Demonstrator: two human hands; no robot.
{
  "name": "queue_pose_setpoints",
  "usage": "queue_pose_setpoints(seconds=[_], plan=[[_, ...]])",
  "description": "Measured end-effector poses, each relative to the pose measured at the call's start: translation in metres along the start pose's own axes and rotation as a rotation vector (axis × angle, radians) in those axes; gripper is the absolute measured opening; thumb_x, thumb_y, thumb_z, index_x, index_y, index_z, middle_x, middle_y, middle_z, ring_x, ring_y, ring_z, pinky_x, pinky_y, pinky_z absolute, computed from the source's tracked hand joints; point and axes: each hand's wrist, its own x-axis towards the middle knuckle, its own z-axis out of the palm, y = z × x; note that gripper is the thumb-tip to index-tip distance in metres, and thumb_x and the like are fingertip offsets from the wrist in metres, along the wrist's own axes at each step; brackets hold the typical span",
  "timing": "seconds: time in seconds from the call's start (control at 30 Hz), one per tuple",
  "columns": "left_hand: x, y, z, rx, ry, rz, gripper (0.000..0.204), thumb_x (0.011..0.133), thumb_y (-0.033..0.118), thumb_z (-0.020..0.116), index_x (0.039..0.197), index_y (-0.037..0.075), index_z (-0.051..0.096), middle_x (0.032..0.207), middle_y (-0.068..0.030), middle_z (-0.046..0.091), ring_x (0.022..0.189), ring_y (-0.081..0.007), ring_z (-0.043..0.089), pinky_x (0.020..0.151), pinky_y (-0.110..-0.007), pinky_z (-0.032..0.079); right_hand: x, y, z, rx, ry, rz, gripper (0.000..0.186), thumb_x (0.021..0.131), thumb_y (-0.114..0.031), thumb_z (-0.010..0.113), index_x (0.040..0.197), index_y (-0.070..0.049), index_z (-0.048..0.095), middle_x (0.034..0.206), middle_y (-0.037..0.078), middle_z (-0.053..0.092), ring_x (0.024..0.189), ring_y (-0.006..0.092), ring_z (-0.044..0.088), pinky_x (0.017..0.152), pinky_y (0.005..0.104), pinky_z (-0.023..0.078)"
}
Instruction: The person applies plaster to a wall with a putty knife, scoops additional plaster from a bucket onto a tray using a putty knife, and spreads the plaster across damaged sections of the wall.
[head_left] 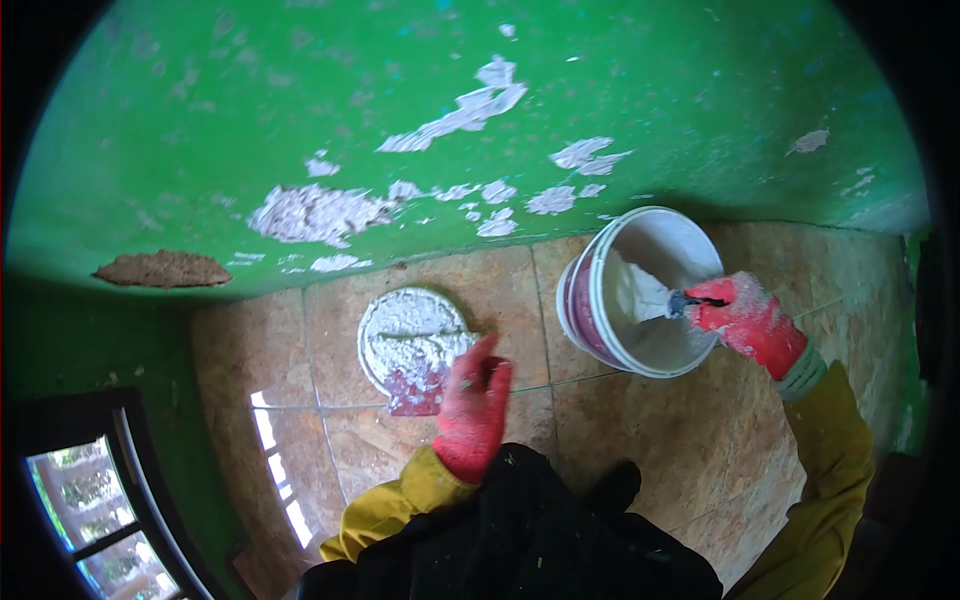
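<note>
My right hand (745, 322), in a red glove, grips the dark handle of a putty knife (652, 298). Its putty-coated blade is inside the white bucket (600, 285), which is tilted with its mouth toward me. Farther left, my left hand (472, 415), in a matching glove, is closed at the right edge of a maroon flat spreader (415, 392) loaded with white putty. Index finger and thumb stick out; the other fingers are mostly hidden. Beneath the spreader, a round white lid (385, 308) carries more putty.
Ahead stands a green wall (300, 90) with white putty patches (320, 212) and a brown bare spot (163, 269) low on the left. Brown tiles (640, 440) cover the floor. A dark-framed window (100, 490) is at lower left.
</note>
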Motion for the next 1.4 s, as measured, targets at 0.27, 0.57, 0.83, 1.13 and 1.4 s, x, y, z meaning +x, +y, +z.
queue_pose_setpoints(seconds=[0.27, 0.57, 0.83, 1.13, 1.4], plan=[[-0.101, -0.083, -0.171, 0.603, 0.593, -0.163, 0.055, 0.077, 0.009, 0.065, 0.126, 0.000, 0.041, 0.108, -0.0144, 0.050, 0.080, -0.0188, 0.056, 0.069, -0.029, 0.048, -0.059, -0.010, 0.040, 0.147, 0.219, 0.050, 0.021, 0.078, -0.011, 0.062, 0.095, -0.001, 0.063, 0.068, 0.002, 0.058, 0.060, 0.0080, 0.051, 0.055, 0.0246, 0.042], [-0.106, -0.065, -0.201, -0.127, 0.388, -0.607, 0.048, 0.084, 0.018, 0.060, 0.121, -0.005, 0.042, 0.087, -0.0102, 0.061, 0.063, -0.0136, 0.057, 0.055, -0.027, 0.048, -0.149, 0.000, 0.092, 0.354, 0.378, -0.279, 0.030, 0.082, -0.017, 0.055, 0.108, -0.002, 0.055, 0.078, 0.004, 0.056, 0.057, 0.0092, 0.047, 0.048, 0.0219, 0.037], [-0.113, -0.092, -0.220, -0.396, 0.394, -0.614, 0.025, 0.086, 0.014, 0.058, 0.104, -0.001, 0.052, 0.087, -0.0086, 0.061, 0.065, -0.0158, 0.060, 0.057, -0.028, 0.052, -0.118, -0.085, 0.219, 0.623, -0.074, -0.128, 0.036, 0.074, 0.003, 0.061, 0.109, 0.002, 0.052, 0.093, 0.010, 0.054, 0.070, 0.0146, 0.057, 0.059, 0.0274, 0.051], [-0.118, -0.069, -0.243, -0.946, 0.319, -0.410, 0.018, 0.090, 0.009, 0.049, 0.105, 0.000, 0.046, 0.096, -0.0129, 0.059, 0.082, -0.0263, 0.061, 0.075, -0.043, 0.053, -0.061, -0.111, 0.306, 0.294, -0.158, -0.399, 0.029, 0.075, 0.004, 0.057, 0.103, 0.002, 0.051, 0.081, 0.006, 0.055, 0.070, 0.0122, 0.057, 0.063, 0.0267, 0.048], [-0.119, -0.050, -0.292, -0.816, 0.296, -0.299, 0.019, 0.090, 0.009, 0.047, 0.107, -0.001, 0.045, 0.093, -0.0114, 0.058, 0.081, -0.0235, 0.061, 0.075, -0.043, 0.053, -0.056, -0.142, 0.320, 0.188, -0.127, -0.489, 0.033, 0.073, 0.008, 0.054, 0.104, 0.001, 0.049, 0.080, 0.010, 0.058, 0.069, 0.0145, 0.061, 0.063, 0.0287, 0.050]])
